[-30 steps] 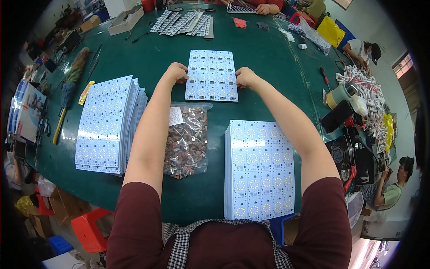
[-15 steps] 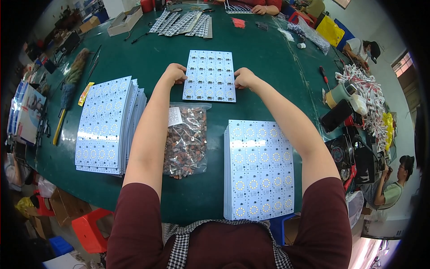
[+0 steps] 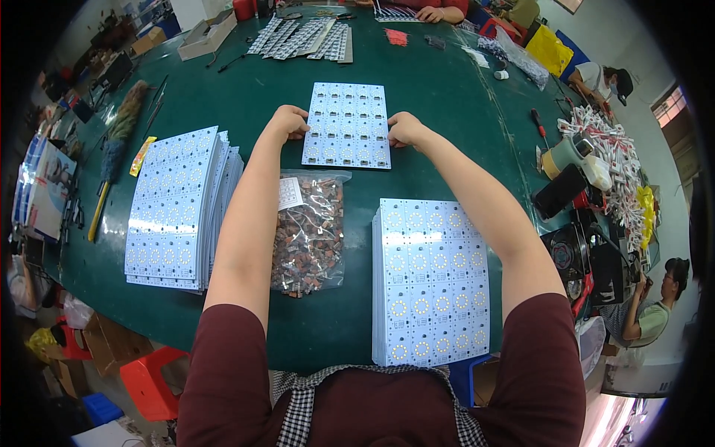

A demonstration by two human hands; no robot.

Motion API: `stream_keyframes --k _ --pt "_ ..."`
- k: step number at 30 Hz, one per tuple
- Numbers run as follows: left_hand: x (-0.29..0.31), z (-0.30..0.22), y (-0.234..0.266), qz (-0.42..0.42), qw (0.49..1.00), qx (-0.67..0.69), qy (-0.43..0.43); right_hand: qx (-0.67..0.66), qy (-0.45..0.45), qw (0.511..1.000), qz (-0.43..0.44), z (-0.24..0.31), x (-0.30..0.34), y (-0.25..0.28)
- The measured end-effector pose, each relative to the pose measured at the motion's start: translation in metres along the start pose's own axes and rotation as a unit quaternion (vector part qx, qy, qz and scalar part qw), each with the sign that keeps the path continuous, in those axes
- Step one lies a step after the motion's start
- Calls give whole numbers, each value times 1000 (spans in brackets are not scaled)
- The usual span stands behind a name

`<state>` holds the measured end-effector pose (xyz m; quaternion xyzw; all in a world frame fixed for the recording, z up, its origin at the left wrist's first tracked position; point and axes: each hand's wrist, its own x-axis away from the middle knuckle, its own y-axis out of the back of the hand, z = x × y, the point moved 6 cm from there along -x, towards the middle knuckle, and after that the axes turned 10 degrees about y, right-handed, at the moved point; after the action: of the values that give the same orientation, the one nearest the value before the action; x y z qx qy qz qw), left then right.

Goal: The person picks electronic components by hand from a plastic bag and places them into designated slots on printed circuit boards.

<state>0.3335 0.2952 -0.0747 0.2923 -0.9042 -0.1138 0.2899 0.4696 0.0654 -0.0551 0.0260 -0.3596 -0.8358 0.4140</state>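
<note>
A white LED circuit board panel [image 3: 346,125] lies on the green table, with small dark parts in rows across its face. My left hand [image 3: 289,124] has its fingers closed at the panel's left edge. At the opposite edge, my right hand [image 3: 407,130] pinches the panel's side; its fingertips are partly hidden. Just below the panel is a clear plastic bag [image 3: 309,246] of small brown parts with white ends, bearing a white label. One stack of similar panels [image 3: 167,212] stands beyond my left forearm, and another stack [image 3: 432,290] sits between the bag and my right arm.
A feather duster [image 3: 115,145] and a yellow packet [image 3: 143,156] lie at the left. Board strips [image 3: 302,39] cover part of the far side. A screwdriver [image 3: 538,127], a dark cup-like object [image 3: 558,192] and bundled white wires [image 3: 611,171] crowd the right. Other people sit around the table.
The panel has shifted very slightly left and away from me, both hands staying at its sides. The stacks and the bag look unmoved.
</note>
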Motion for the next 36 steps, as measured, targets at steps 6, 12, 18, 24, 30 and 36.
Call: stream_keyframes --k 6,12,18,24,30,36 --pt "3 4 5 3 999 38 5 8 12 1000 -5 7 5 -2" --pt "6 2 4 6 1000 16 16 9 8 1000 -3 4 3 -1" --pt "7 -1 5 4 1000 15 5 46 -2 997 -64 4 1 5" --pt "5 3 2 15 1000 -3 21 336 247 904 -98 38 6 -1" --pt "3 3 5 -5 1000 20 2 385 241 889 -58 41 12 -13" --pt "5 1 1 -17 999 -33 -10 275 311 902 -122 56 52 38"
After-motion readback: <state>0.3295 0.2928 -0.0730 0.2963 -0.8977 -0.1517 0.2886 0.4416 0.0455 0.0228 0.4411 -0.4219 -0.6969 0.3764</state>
